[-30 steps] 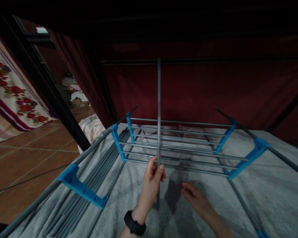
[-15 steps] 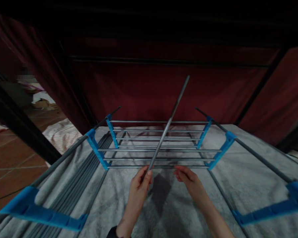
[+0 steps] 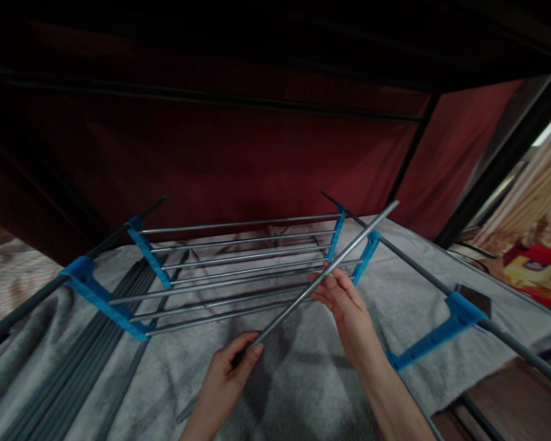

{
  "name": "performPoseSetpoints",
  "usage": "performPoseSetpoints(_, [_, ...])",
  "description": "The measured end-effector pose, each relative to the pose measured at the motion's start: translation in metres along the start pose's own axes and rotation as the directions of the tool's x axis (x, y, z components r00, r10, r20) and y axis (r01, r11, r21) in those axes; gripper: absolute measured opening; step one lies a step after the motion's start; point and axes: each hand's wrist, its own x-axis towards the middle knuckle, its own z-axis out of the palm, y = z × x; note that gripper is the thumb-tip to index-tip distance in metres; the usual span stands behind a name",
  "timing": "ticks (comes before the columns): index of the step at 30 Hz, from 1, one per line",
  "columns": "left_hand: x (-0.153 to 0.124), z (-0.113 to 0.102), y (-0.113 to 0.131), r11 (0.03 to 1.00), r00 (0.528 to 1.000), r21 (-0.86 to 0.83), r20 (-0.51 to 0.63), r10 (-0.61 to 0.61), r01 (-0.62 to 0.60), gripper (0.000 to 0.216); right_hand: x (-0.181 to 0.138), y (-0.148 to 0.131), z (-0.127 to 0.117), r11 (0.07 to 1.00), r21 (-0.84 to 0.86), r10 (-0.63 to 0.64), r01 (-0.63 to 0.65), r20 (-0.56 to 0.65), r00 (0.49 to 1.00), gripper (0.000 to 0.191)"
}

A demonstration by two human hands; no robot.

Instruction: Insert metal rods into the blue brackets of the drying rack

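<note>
My left hand (image 3: pixel 229 367) is closed around the lower end of a grey metal rod (image 3: pixel 289 312), which slants up to the right. Farther along the rod, my right hand (image 3: pixel 342 300) has its fingers curled loosely about it; part of that grip is hidden. Beyond both hands stands a rack frame, its thin crossbars (image 3: pixel 239 254) running between blue plastic brackets. One bracket (image 3: pixel 103 297) is on the left, another (image 3: pixel 367 257) lies just past my right hand, and a bracket (image 3: pixel 441 340) without bars is nearer on the right.
A bundle of grey tubes (image 3: pixel 82 361) lies on the left of the grey blanket (image 3: pixel 303 392). Long side rails (image 3: pixel 413 266) carry the brackets. A dark flat object (image 3: pixel 472 300) sits behind the right bracket. A red and yellow box (image 3: pixel 539 272) is farther right; red curtain (image 3: pixel 239 165) hangs behind.
The rod has tipped lower towards the right, and my right hand has come up to it. My left hand has shifted lower left in view. The view has turned to the right.
</note>
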Motion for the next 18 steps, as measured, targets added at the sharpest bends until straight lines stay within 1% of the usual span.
performPoseSetpoints(3, [0.001, -0.004, -0.004, 0.998, 0.996, 0.058, 0.086, 0.009, -0.014, 0.041, 0.002, -0.006, -0.004, 0.999, 0.025, -0.04, 0.04, -0.009, 0.999, 0.051])
performPoseSetpoints(5, [0.002, -0.007, -0.005, 0.995, 0.993, 0.096, 0.119, 0.004, -0.016, 0.042, 0.005, -0.008, -0.008, 0.997, 0.026, -0.069, 0.07, -0.034, 0.997, 0.048])
performPoseSetpoints(8, [0.005, -0.014, -0.006, 0.988, 0.993, 0.154, 0.121, -0.001, -0.018, 0.042, 0.01, -0.011, -0.017, 0.993, 0.028, -0.11, 0.112, -0.08, 0.991, 0.043])
performPoseSetpoints(14, [0.013, -0.036, -0.009, 0.969, 0.993, 0.237, 0.112, 0.041, -0.066, 0.039, 0.021, -0.022, -0.038, 0.985, 0.057, -0.153, 0.163, -0.157, 0.976, 0.035])
performPoseSetpoints(18, [0.015, -0.045, -0.013, 0.962, 0.988, 0.259, 0.147, 0.045, -0.082, 0.038, 0.025, -0.027, -0.051, 0.98, 0.103, -0.149, 0.172, -0.197, 0.969, 0.029])
